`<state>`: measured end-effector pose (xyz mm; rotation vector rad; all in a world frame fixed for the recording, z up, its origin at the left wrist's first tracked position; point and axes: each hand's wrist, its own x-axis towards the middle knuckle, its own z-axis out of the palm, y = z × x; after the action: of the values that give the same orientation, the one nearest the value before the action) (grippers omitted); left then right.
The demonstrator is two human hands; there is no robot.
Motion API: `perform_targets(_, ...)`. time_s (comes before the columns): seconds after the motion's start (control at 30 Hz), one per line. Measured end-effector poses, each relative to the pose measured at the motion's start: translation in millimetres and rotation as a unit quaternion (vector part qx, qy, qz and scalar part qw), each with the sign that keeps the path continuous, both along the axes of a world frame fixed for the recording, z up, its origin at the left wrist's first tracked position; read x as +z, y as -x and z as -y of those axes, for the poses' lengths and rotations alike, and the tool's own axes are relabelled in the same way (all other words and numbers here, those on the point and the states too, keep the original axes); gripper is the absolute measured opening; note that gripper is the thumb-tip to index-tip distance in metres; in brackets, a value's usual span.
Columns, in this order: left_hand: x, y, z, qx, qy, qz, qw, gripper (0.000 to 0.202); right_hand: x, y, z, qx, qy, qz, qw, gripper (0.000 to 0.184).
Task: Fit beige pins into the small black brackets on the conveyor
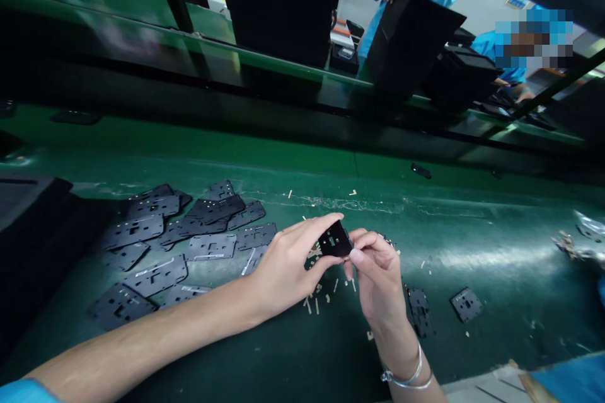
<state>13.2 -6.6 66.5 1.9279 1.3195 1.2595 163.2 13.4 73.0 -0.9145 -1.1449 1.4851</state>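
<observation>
A small flat black plate (pixel 334 240) with cut-outs is held tilted above the green work surface. My left hand (pixel 290 258) grips it by opposite edges, fingers above and thumb below. At the plate's right edge, my right hand (pixel 378 267) is closed in a pinch on its corner; whether a small piece is also between those fingertips I cannot make out. Small pale strips (pixel 317 306) lie scattered beneath and around both hands. Several similar dark plates (pixel 211 247) form a loose, partly overlapping pile left of my left hand.
Two more dark plates, a longer one (pixel 418 311) and a squarer one (pixel 467 304), lie right of my right wrist. A black bin-like object (pixel 42 252) stands at the left. Behind a dark rail (pixel 265 110) are black boxes (pixel 283 6) and two people in blue.
</observation>
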Motion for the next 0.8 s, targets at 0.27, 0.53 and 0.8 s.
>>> perform_targets(0.27, 7.9, 2.5, 2.0, 0.021, 0.037, -0.037, 0.998, 0.049, -2.9, -5.5, -3.3, -0.027, -0.039, 0.034, 0.998, 0.010)
perform_targets(0.53, 11.8, 1.3, 1.8, 0.021, 0.070, -0.053, 0.996, 0.049, -3.3, -3.6, -2.3, -0.112, -0.157, 0.119, 0.974, 0.007)
perform_targets(0.8, 17.5, 2.9, -4.8, -0.011, 0.190, 0.032, 0.981, 0.037, -5.9, 1.2, 4.6, -0.179, -0.303, 0.236, 0.906, 0.042)
